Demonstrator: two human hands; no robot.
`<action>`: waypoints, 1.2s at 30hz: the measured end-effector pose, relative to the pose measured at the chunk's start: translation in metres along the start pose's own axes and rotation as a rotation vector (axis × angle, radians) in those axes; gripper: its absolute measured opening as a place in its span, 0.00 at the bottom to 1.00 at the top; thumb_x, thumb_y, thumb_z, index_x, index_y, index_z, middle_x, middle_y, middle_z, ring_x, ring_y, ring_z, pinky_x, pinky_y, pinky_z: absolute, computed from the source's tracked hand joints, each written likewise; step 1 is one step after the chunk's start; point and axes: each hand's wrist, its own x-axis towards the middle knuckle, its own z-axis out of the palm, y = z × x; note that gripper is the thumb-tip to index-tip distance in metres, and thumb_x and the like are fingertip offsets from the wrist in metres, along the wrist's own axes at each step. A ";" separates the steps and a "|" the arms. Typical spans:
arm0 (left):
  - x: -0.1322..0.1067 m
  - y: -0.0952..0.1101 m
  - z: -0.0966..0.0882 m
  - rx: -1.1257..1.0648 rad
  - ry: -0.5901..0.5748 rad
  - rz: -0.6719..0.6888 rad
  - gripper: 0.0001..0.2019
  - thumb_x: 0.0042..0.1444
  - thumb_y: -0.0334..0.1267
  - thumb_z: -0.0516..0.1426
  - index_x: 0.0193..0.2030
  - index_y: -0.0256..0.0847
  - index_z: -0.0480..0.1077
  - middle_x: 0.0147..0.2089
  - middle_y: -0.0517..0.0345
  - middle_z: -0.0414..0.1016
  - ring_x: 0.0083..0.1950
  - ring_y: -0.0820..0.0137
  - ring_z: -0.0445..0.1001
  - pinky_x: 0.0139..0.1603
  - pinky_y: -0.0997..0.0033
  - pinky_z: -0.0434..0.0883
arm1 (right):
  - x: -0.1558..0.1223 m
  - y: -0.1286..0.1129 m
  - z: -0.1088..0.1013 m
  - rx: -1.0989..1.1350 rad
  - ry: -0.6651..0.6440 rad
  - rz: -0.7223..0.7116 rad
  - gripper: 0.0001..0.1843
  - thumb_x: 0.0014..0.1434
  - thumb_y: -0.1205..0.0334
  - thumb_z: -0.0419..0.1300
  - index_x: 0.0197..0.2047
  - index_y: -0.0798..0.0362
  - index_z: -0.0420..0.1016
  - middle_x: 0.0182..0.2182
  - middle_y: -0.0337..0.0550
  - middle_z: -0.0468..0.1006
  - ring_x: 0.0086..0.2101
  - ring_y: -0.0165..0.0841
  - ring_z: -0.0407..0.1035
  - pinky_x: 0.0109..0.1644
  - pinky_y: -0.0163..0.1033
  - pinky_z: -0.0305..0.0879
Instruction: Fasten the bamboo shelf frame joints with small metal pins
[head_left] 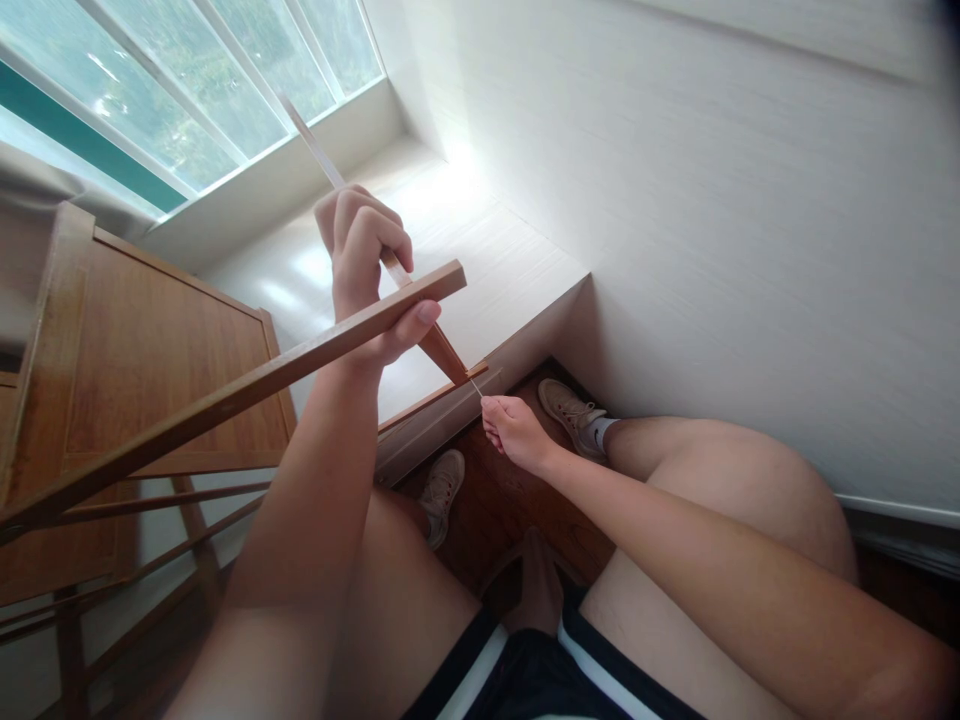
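Observation:
My left hand (367,275) is closed around a long thin wooden strip (405,290) that runs from near the window down to a pointed brown end. The thumb presses under a second wooden bar (247,380) crossing in front of it. Lower down, my right hand (514,430) pinches a thin pale thread or sliver (475,387) that comes off the strip's tip. Both hands are above a white ledge (480,260). I am seated, with my bare knees and both sneakers showing below.
A wooden chair or frame (150,350) with rails stands to the left. The window (172,80) is at the upper left, a white wall (712,220) at the right. Dark wooden floor (502,510) lies between my legs.

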 end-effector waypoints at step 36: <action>-0.001 -0.005 0.000 -0.066 -0.035 0.057 0.32 0.48 0.76 0.47 0.34 0.46 0.61 0.35 0.54 0.59 0.50 0.54 0.64 0.56 0.39 0.60 | -0.005 -0.006 -0.006 -0.689 0.166 -0.210 0.23 0.69 0.54 0.43 0.23 0.51 0.56 0.19 0.35 0.61 0.22 0.28 0.54 0.30 0.36 0.46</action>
